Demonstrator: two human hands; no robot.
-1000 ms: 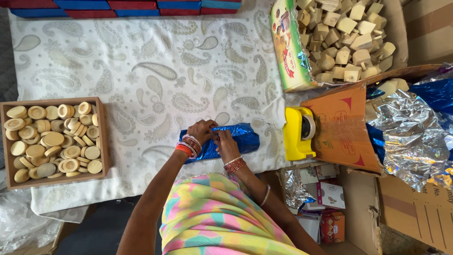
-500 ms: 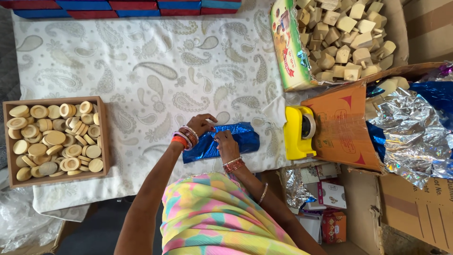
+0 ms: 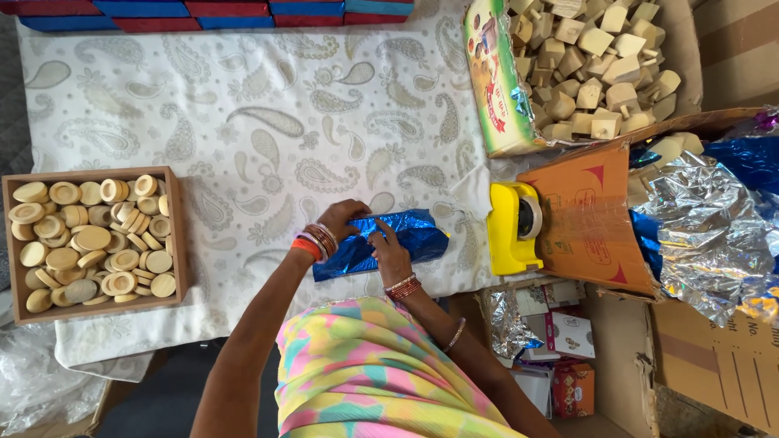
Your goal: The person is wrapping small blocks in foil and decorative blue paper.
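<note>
Both hands have shifted only slightly on the blue foil parcel since a second ago, the left hand now lying further over its left part; the parcel has stayed where it was, on the paisley cloth near the near edge of the counter, just left of the yellow tape dispenser. Left fingers are curled together, pressing down on the foil; the right hand lies flat on the parcel's middle with its fingers together, pressing rather than gripping; bangles ring both wrists.

Left of the parcel, well apart, a wooden tray holds round wooden discs; right of the dispenser an orange cardboard flap slopes up, with crumpled silver foil and more blue foil beyond it; at the far right a printed box is full of pale wooden blocks; red and blue boxes line the far edge.
</note>
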